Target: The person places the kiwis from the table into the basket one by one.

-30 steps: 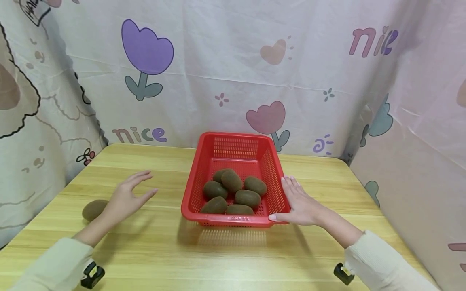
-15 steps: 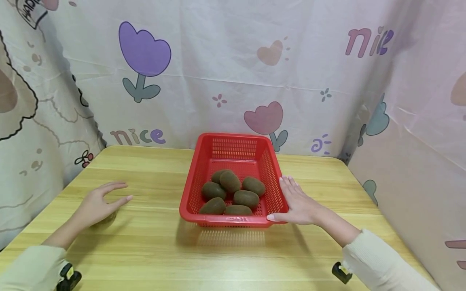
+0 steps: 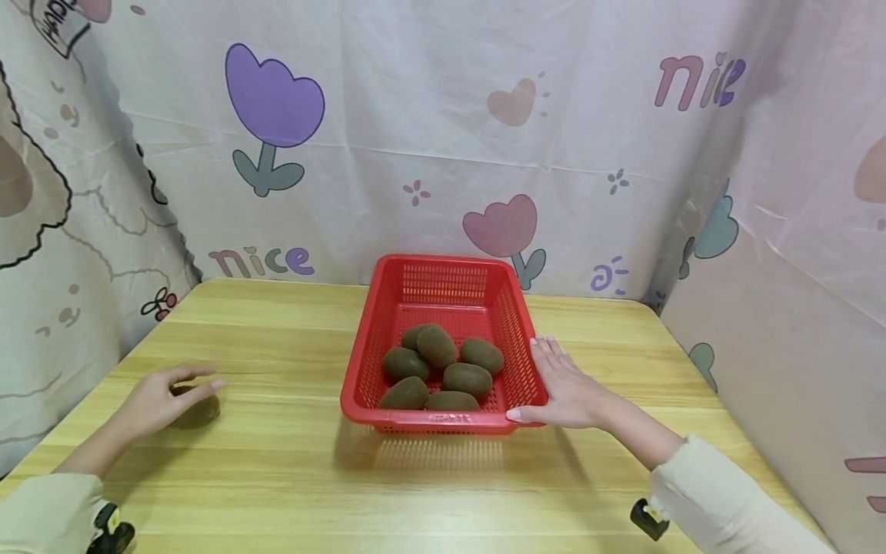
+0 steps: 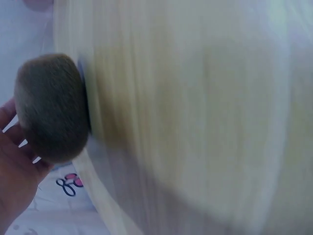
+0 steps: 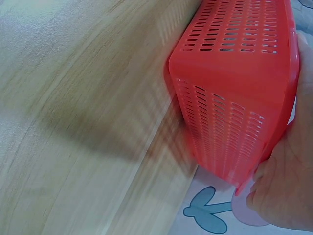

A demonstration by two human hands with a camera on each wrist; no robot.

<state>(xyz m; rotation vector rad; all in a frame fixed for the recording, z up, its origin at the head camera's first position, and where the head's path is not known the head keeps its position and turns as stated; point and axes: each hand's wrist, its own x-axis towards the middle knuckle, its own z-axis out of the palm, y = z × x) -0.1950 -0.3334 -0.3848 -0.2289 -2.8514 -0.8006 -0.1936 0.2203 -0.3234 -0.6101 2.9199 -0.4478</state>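
Observation:
A lone brown kiwi (image 3: 197, 412) rests on the table at the left, partly hidden by my left hand (image 3: 154, 398). The left hand is over and behind this fruit, thumb and fingers spread apart around it. In the left wrist view, fingers (image 4: 9, 113) show behind the kiwi (image 4: 51, 107); whether they touch it I cannot tell. My right hand (image 3: 571, 392) lies against the right side of a red plastic basket (image 3: 443, 419), its thumb on the front rim and its fingers extended along the side rim. Several kiwis (image 3: 467, 379) sit inside the basket.
The wooden table (image 3: 277, 477) carries the basket near its middle. A printed fabric curtain (image 3: 415, 115) hangs behind the table and along both sides. The perforated basket wall (image 5: 220, 127) rises beside the right palm.
My left hand has moved left and slightly down, coming to the lone kiwi. The right hand has stayed on the basket rim, and the basket has not moved.

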